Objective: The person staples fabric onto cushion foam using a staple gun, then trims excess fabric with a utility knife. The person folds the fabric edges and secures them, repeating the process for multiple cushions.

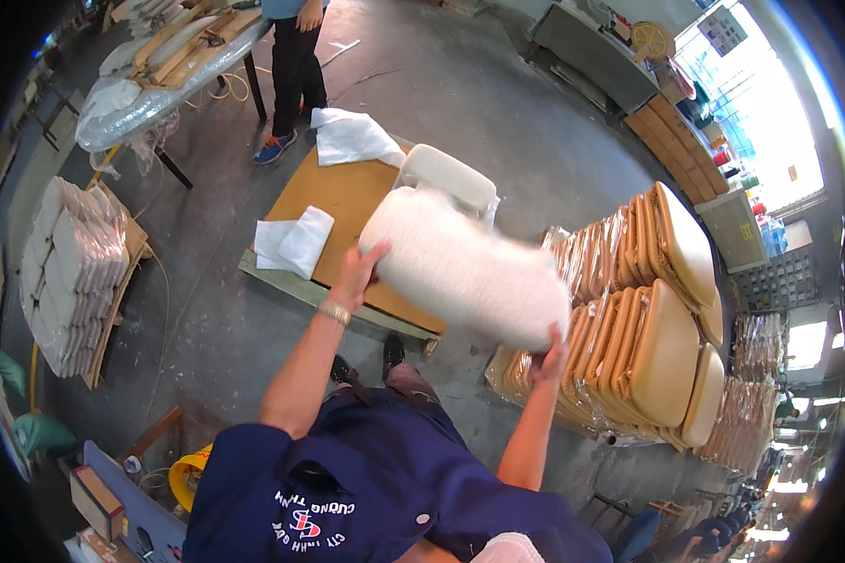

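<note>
Between my two hands is a cream upholstered seat cushion [469, 267], tilted and a little blurred at its right end. My left hand [357, 273] grips its left end, thumb on the upper side. At the right end my right hand [548, 358] holds the lower corner, its fingers partly hidden. Behind it, another cream cushion [449, 175] lies on a low pallet topped with brown cardboard [314, 192]. White foam sheets [357, 138] lie at the cardboard's far edge, and a folded white sheet [296, 241] rests near its left corner.
Tan cushions [662, 347] stand in plastic-wrapped stacks close on my right. A wrapped stack of pale cushions [70, 272] sits on a pallet at left. Someone in dark trousers [296, 75] stands beside a plastic-covered table [174, 80]. A yellow bucket [188, 477] is at lower left.
</note>
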{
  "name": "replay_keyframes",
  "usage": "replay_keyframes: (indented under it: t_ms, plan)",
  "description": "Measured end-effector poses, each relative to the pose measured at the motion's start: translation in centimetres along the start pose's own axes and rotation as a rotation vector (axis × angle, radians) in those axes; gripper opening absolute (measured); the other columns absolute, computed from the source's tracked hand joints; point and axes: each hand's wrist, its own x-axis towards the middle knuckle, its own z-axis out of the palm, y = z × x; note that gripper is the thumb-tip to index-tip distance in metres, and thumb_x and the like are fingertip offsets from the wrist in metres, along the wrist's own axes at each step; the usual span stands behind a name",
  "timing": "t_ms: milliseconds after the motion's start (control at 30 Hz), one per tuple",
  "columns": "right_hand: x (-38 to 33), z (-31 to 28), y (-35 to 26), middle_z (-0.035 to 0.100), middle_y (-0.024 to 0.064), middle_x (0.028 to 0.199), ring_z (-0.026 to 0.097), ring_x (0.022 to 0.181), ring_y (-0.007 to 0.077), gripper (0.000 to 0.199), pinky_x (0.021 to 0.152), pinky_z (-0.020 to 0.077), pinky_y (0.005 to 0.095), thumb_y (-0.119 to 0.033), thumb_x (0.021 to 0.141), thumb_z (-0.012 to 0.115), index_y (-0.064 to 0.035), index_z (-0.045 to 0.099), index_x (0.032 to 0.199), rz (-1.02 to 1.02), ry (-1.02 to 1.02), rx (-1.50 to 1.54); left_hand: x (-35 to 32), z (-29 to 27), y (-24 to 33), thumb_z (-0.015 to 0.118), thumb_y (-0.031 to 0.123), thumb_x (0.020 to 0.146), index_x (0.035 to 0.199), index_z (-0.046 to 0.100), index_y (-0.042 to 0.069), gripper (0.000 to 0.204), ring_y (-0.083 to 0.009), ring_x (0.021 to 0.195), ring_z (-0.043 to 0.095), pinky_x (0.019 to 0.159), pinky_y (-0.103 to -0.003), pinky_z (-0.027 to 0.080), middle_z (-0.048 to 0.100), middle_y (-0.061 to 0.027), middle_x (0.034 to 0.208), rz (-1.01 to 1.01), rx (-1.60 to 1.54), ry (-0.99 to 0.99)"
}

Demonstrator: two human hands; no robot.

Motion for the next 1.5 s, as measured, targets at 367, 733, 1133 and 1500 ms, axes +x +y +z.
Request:
replay_keyframes:
  t_ms: [367,733,1133,1500]
  plan:
    - [20.9,15.4,-11.4,0.058,0.0165,0.132,0.065,0.113,0.0311,0.064,0.090,0.0583,0.0416,-0.042,0.098,0.069,-0.0041,0.045,0.144,-0.096,-0.175,0.229,16.4,13.3,19.6,0.072,0.041,0.097,0.152,0.035,0.000,0.079,-0.0280,0.111,0.067,0.090,-0.041,0.058,0.059,-0.0164,0.137,0.262,0.151,-0.044]
    - [2.1,-11.0,20.1,0.068,0.0192,0.109,0.069,0.090,0.0278,0.069,0.073,0.0581,0.0430,-0.056,0.101,0.051,-0.0016,0.050,0.144,0.829,-0.141,-0.852,-10.1,-22.3,-31.1,0.054,0.051,0.102,0.144,0.054,-0.003,0.069,-0.0436,0.136,0.053,0.114,-0.048,0.041,0.055,-0.0288,0.146,-0.443,1.425,0.169]
    - [5.2,-10.9,22.4,0.073,0.0136,0.102,0.074,0.085,0.0235,0.042,0.066,0.0613,0.0416,-0.031,0.093,0.074,0.0000,0.068,0.120,0.771,-1.008,-1.268,-35.4,-14.1,-36.2,0.059,0.054,0.096,0.133,0.066,0.005,0.062,-0.0436,0.124,0.061,0.104,-0.051,0.050,0.065,-0.0242,0.134,-0.649,1.433,0.027]
    - [27.2,29.1,17.7,0.066,0.0166,0.110,0.069,0.083,0.0283,0.037,0.060,0.0549,0.0342,-0.032,0.105,0.054,-0.0063,0.053,0.132,0.122,-1.092,-0.963,-13.4,1.0,-13.9,0.064,0.039,0.094,0.136,0.061,0.006,0.054,-0.0366,0.109,0.069,0.094,-0.048,0.053,0.072,-0.0192,0.119,0.222,0.583,0.711]
